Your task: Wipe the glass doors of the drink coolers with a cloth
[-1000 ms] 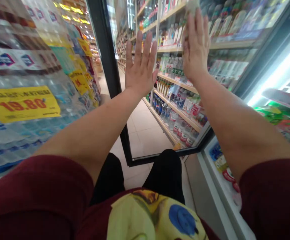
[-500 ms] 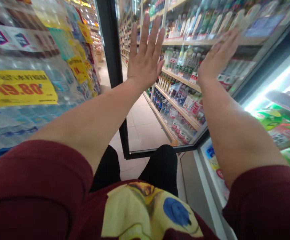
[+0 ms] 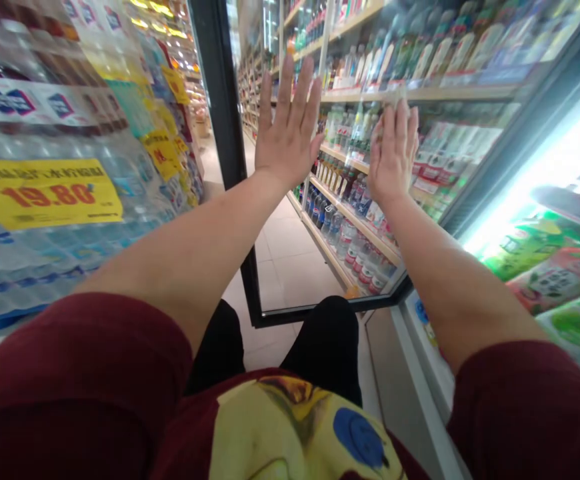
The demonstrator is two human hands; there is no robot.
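In front of me stands a glass cooler door (image 3: 280, 267) in a black frame (image 3: 223, 100), swung out from the lit cooler at my right. My left hand (image 3: 286, 133) is raised at the pane with its fingers spread. It holds nothing. My right hand (image 3: 394, 153) is up to the right of it, fingers stretched out and palm turned toward the other hand, with nothing in it. Whether either palm touches the glass I cannot tell. Through the pane show shelves of bottled drinks (image 3: 360, 257).
Shrink-wrapped bottle packs (image 3: 60, 260) are stacked at the left, with a yellow price sign (image 3: 50, 193) on them. Inside the cooler (image 3: 410, 387) at the right lie green and red packages (image 3: 560, 280). A tiled floor (image 3: 300, 267) runs ahead between the stacks and shelves.
My right hand has moved left and down, closer to my left hand. The left hand sits slightly lower in view. The door looks almost unchanged, and the view has shifted a little.
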